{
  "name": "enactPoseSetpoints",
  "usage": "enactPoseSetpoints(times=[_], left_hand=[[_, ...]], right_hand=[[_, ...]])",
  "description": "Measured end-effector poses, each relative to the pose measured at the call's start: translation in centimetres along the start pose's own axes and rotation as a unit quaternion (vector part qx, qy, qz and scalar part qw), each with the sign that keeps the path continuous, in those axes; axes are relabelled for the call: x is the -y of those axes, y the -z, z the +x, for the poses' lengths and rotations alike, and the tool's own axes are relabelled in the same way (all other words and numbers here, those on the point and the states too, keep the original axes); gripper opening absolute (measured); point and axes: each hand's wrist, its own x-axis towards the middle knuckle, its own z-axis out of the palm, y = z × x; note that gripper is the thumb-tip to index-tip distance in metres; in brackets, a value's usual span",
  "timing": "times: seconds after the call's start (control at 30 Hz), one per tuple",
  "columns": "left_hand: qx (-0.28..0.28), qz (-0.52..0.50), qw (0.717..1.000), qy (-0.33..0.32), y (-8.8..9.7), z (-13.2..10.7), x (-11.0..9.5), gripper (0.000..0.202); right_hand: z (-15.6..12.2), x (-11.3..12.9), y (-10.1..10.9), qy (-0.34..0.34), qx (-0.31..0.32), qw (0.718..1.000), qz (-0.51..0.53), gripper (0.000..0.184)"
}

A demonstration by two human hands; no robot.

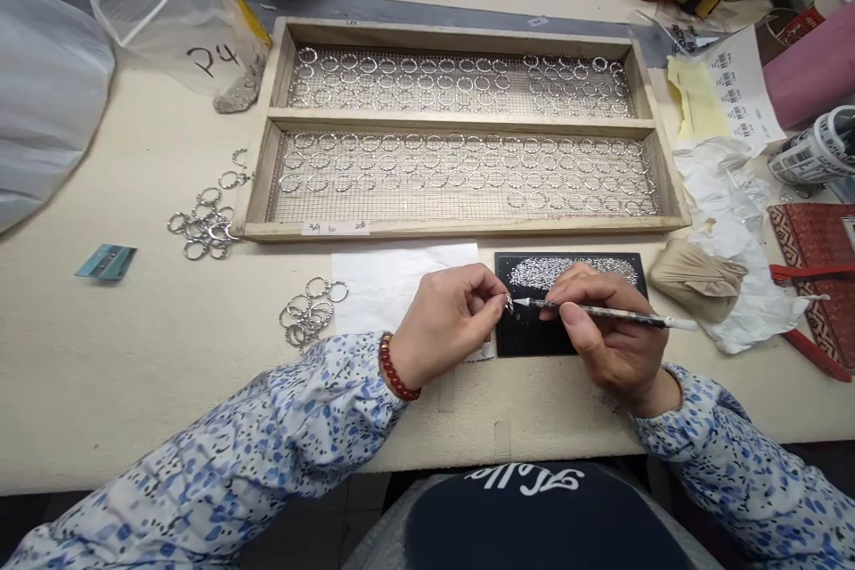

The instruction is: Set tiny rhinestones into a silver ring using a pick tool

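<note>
Between thumb and fingertips my left hand (458, 316) pinches a small silver ring (508, 303), mostly covered by the fingers. My right hand (607, 329) grips a slim pen-like stick (621, 315) with a pale pointed tip, which meets or nearly meets the ring. Under both hands lies a black tray (534, 340) with many tiny silvery stones (567, 271) spread along its far part. White paper (380, 289) sits beneath and left of my left hand. Loose silver rings (307, 312) are heaped at the paper's left edge.
Behind the hands stands a two-part wooden frame (468, 230) with mesh, bearing rows of rings. Another ring pile (207, 227) and a teal card (107, 262) lie left. A beige cloth bundle (695, 279), crumpled tissue (754, 312) and red-handled tool (818, 356) are right.
</note>
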Motion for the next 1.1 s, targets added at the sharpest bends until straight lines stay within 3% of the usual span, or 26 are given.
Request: enactPoseSetpoints(times=[1.1], left_hand=[[0.008, -0.011, 1.000, 0.014, 0.03, 0.22, -0.19, 0.008]], right_hand=[[0.02, -0.22, 0.25, 0.002, 0.017, 1.000, 0.013, 0.016]])
